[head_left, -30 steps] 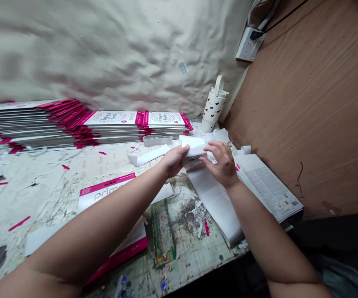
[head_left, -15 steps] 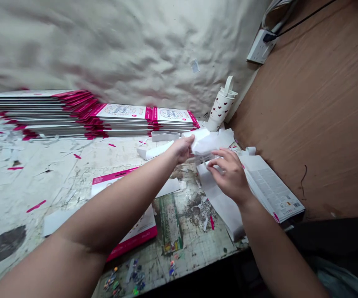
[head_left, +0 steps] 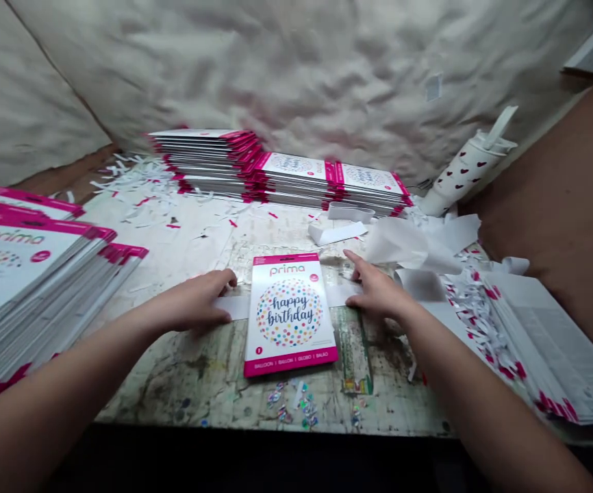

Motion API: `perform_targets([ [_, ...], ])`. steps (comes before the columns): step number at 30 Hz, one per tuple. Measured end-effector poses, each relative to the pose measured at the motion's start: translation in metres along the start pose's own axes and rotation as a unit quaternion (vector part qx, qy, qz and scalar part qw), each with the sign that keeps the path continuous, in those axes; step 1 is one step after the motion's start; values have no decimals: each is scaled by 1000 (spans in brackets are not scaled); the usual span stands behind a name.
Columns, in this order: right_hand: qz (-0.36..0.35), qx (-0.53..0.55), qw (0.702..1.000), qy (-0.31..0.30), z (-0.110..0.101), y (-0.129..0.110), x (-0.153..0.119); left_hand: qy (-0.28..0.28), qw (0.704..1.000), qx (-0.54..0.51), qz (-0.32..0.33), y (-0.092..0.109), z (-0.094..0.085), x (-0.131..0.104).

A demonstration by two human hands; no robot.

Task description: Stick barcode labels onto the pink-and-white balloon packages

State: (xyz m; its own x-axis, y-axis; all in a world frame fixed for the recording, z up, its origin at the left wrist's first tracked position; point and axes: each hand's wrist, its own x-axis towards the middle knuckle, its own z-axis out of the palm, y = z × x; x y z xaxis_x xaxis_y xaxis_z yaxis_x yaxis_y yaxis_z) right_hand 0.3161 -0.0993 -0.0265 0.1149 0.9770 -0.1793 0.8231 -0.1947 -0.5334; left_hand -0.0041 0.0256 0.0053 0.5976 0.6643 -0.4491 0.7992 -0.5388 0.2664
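Observation:
A stack of flat balloon packs [head_left: 289, 311], white with pink edges and "happy birthday" on the front, lies in front of me. Beneath it runs a white paper strip [head_left: 235, 308], whose two ends stick out left and right. My left hand [head_left: 198, 300] rests at the strip's left end, thumb and forefinger apart around it. At the right end lies my right hand [head_left: 381, 289], its forefinger stretched out and its thumb close to the paper. Neither hand has lifted the strip; the undersides of the fingers are hidden.
Packs are piled at the left [head_left: 24, 274] and along the back [head_left: 296, 181]. Loose white sheets [head_left: 420, 243], face-down packs [head_left: 558, 335] and paper scraps lie on the right. A heart-patterned tumbler [head_left: 463, 171] stands behind. The table's front edge is close.
My view has swung left. Both hands have left the loose white papers on the right and come to either side of the balloon packs, with the strip now under them.

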Motion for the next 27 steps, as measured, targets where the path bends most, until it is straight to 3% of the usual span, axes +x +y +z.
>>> perform_targets([
  [3,50,-6,998,-37,-5,0,3,-15,999,-1,-51,-3,4,-4],
  [5,68,4,997,-37,-7,1,1,-14,998,9,-54,-4,1,-6],
  [8,77,57,995,-29,-5,4,-2,-10,998,-56,-39,-6,-1,-9],
  [11,73,75,994,0,-4,6,-3,-3,992,-116,-45,-13,-1,-11],
  [15,93,62,993,44,-8,11,-4,-54,986,-153,-48,-24,-2,-15],
  [19,112,74,988,74,-14,9,-14,-81,947,-296,-93,-31,-6,-23],
  [23,67,42,985,156,-14,-28,-29,-69,890,-447,-57,-10,-3,-22],
  [27,-48,-78,981,169,16,-84,-29,-58,865,-498,-14,38,6,0],
])
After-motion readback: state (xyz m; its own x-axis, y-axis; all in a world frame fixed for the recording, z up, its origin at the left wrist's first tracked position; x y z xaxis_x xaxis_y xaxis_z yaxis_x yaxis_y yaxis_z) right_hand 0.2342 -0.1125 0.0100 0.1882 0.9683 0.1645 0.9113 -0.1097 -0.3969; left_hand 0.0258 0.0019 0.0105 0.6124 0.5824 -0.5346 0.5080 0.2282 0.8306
